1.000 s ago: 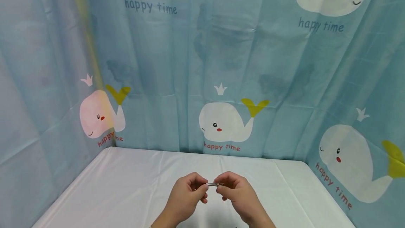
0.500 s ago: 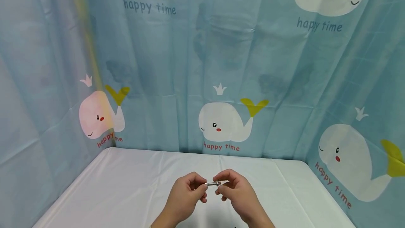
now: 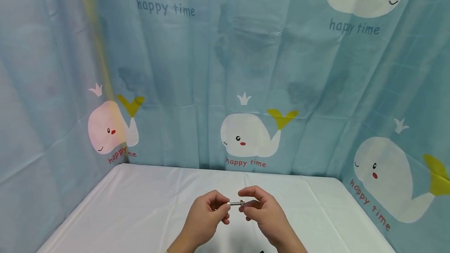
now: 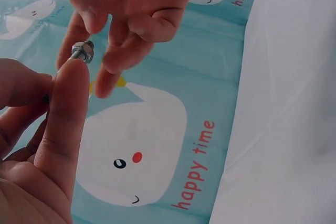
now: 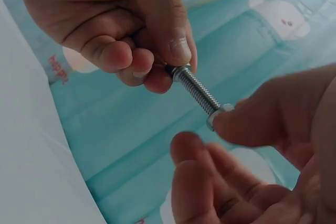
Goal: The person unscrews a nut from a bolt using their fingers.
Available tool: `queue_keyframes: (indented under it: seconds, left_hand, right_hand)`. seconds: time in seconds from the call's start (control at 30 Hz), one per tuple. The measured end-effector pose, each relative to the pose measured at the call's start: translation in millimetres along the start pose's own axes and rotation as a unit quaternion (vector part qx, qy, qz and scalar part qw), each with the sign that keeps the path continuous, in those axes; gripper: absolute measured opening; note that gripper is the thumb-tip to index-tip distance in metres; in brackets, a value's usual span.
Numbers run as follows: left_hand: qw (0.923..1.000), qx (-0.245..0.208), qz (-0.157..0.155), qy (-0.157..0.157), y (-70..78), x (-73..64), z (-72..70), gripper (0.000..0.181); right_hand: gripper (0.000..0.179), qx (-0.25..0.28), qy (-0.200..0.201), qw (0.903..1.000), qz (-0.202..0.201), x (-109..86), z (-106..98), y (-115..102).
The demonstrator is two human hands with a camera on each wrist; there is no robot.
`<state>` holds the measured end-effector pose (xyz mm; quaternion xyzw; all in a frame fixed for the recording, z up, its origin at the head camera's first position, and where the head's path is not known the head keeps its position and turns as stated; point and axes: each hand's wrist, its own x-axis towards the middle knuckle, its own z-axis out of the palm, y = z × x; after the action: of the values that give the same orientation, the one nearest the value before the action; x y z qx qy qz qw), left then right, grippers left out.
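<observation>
My left hand [image 3: 206, 214] pinches a silver threaded bolt [image 5: 198, 89] at one end between thumb and fingers, which hide that end. The bolt's shank lies roughly level above the table and points toward my right hand [image 3: 266, 211]. A hex nut [image 5: 216, 118] sits on the threads near the free end; in the left wrist view the nut [image 4: 83, 51] shows a short stub of bolt beyond it. In the right wrist view my right thumb [image 5: 252, 121] touches the nut's side. The right index and other fingers stand apart from it, loosely bent.
A white-covered table [image 3: 140, 206] lies under both hands. Blue curtains [image 3: 175, 69] printed with whales rise along its back and sides. A small dark object [image 3: 261, 252] shows at the bottom edge of the head view, too cut off to identify.
My right fingers have come away from the nut and spread, with the index finger lifting; the nut, covered at first, is now visible. The left hand keeps its hold on the bolt.
</observation>
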<state>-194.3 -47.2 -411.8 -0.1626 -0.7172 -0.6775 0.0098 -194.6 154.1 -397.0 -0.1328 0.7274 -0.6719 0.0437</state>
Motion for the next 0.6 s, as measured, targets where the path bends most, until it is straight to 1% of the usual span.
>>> queue_keyframes:
  seconds: [0.07,0.13,0.23,0.33,0.37,0.47,0.5,0.6]
  left_hand:
    - [1.0,-0.001,-0.001,0.0,0.0,0.2,0.2,0.006]
    - [1.0,0.001,0.0,0.0,-0.5,0.1,0.2,0.006]
    - [1.0,0.003,0.002,-0.001,-0.3,-0.4,0.1,0.007]
    - [1.0,0.005,0.002,0.0,0.5,-0.5,-0.1,0.008]
    - [1.0,0.004,0.002,0.0,0.7,-0.4,-0.2,0.007]
    - [1.0,0.004,0.003,0.004,1.6,0.4,-0.5,0.007]
    - [1.0,0.005,0.002,0.005,1.9,0.6,-0.6,0.007]
    - [1.0,-0.001,0.0,0.004,1.6,0.5,-0.4,0.007]
  right_hand:
    - [0.036,0.008,-0.003,1.0,0.004,-0.6,-1.0,-1.1]
    - [0.032,0.023,-0.006,0.9995,0.018,-0.7,-1.0,-0.6]
    - [0.029,0.031,-0.003,0.9989,0.035,-0.5,-0.2,1.1]
    - [0.02,0.021,0.001,0.9994,0.026,-0.7,-0.9,1.9]
    - [0.019,0.021,0.001,0.9996,0.02,-0.7,-1.5,1.7]
    - [0.034,0.021,0.0,0.9997,0.01,-0.3,-3.2,0.9]
    - [0.036,0.024,0.001,0.9996,0.012,-0.1,-3.5,0.8]
    - [0.032,0.036,0.0,0.9989,0.031,0.4,-3.2,0.4]
